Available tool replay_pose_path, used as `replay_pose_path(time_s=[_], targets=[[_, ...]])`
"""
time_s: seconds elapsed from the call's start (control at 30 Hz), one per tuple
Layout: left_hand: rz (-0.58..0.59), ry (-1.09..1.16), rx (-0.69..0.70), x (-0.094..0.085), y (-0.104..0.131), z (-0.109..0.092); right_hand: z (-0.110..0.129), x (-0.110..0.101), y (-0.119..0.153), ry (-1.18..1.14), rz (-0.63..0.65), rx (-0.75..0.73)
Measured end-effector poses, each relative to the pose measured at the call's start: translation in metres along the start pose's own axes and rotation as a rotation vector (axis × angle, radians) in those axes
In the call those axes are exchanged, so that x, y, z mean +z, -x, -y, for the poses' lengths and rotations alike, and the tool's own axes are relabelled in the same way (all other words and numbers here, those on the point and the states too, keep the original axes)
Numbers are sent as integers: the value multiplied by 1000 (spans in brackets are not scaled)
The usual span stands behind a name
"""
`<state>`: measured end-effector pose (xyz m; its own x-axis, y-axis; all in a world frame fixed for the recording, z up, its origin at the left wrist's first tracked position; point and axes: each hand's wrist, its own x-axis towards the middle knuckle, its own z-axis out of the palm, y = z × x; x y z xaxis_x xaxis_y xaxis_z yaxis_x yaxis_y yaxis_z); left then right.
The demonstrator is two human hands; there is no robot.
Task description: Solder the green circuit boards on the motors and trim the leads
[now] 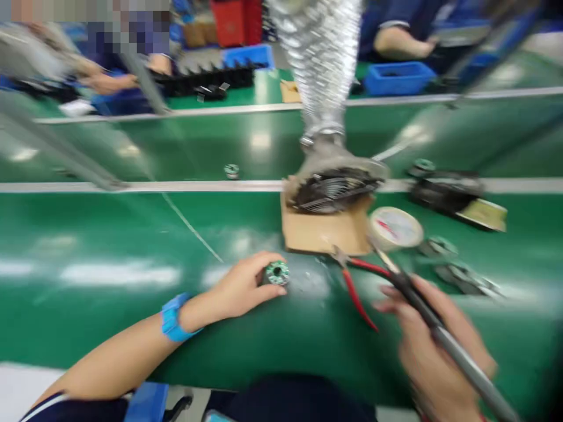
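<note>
My left hand (240, 287), with a blue band at its wrist, grips a small round part with a green ringed top and a dark centre hole (277, 272) between thumb and fingers, low over the green bench. On the right, my right hand (440, 346), a little blurred, is wrapped round a soldering iron (424, 310). Its metal tip points up and left, near a roll of tape (396, 227). Between my hands lie red-handled pliers (358, 293), their handles spread and their jaws at the edge of a cardboard tray (325, 231).
A silvery duct (323, 64) ends in a grilled hood (336, 187) above the cardboard tray. Blurred metal parts (461, 275) and a dark holder (446, 190) lie at the right. Another round part (231, 171) stands beyond the white rail (197, 186). Co-workers sit opposite, near a blue bin (398, 79).
</note>
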<state>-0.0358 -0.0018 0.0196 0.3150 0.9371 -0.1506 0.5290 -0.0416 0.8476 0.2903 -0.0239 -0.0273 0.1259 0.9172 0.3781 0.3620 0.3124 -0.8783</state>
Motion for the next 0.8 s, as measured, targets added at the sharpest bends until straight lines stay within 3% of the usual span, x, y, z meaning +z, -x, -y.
replay_pose_path(time_s=[0.1, 0.2, 0.3, 0.5, 0.8], targets=[[91, 92, -7, 14, -9, -11, 37, 23, -17, -80, 96, 29], [149, 93, -7, 26, -18, -20, 51, 34, -31, -156, 240, 31], [206, 69, 30, 34, -20, -28, 57, 34, -35, -241, 354, 51], [215, 30, 102, 38, -16, -32, 57, 40, -44, -375, 600, 120], [219, 13, 139, 38, -11, -35, 60, 45, -52, -351, 718, 172]])
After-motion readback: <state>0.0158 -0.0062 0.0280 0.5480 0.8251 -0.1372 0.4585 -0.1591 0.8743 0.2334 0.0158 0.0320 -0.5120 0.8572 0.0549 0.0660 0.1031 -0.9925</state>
